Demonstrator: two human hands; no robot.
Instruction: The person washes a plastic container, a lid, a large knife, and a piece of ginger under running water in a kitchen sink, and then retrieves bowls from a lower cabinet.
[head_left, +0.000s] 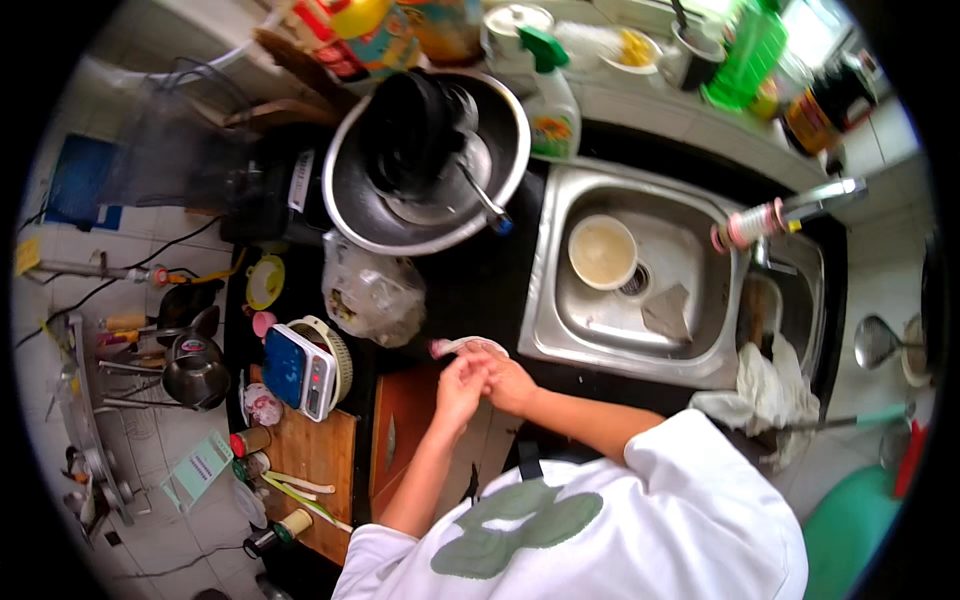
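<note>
At the front edge of the black counter, my left hand (463, 386) and my right hand (511, 379) are together, the left fingers bent against the right hand. Just beyond them shows a white item with a pink end (450, 346), perhaps a cloth; my right hand covers part of it. Whether either hand grips it is hidden. To the right is a stainless steel sink (555, 300), where a white bowl of cloudy liquid (602, 251) stands beside the drain. A greyish flat piece (666, 313) lies on the sink floor.
A large metal basin (341, 217) holds a black pan and other cookware. Near it are a spray bottle (553, 112) and a knotted plastic bag (375, 292). A kitchen scale (300, 371) and a wooden board with scallion pieces (307, 496) lie left. The faucet (817, 195) overhangs the sink.
</note>
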